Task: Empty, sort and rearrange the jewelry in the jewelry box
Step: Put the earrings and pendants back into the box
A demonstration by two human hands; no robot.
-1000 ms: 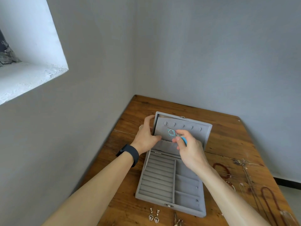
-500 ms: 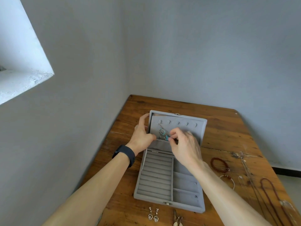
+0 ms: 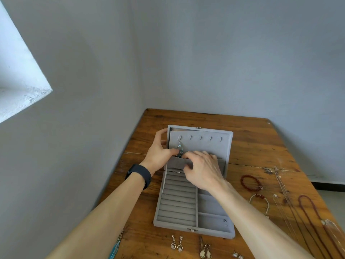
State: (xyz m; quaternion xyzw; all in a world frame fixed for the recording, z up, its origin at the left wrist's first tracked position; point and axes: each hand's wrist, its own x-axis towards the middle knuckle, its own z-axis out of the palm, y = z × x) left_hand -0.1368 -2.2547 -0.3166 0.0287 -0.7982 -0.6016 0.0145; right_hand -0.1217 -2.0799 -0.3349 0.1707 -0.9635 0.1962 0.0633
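The jewelry box (image 3: 194, 208) lies open on the wooden table (image 3: 252, 139), base toward the person and lid (image 3: 220, 146) standing upright at the far end. A row of hooks runs along the lid lining. A teal-beaded earring (image 3: 179, 148) hangs from the leftmost hook, above the lid pocket (image 3: 177, 163). The left hand (image 3: 158, 154) has its grip on the lid's left edge: fingers reach behind the edge and the thumb lies across the front, touching the earring. The right hand (image 3: 203, 169) is over the pocket with fingers curled, fingertips just beside the lower end of the earring; the view does not show whether its grip holds anything. The base has ring rolls on the left and open compartments on the right. A black wristband (image 3: 139, 174) sits on the left wrist. On the table right of the box lie a red bead bracelet (image 3: 251, 181), a bangle (image 3: 260, 200) and several necklaces (image 3: 308, 212). Earring pairs (image 3: 176, 244) lie near the front edge.
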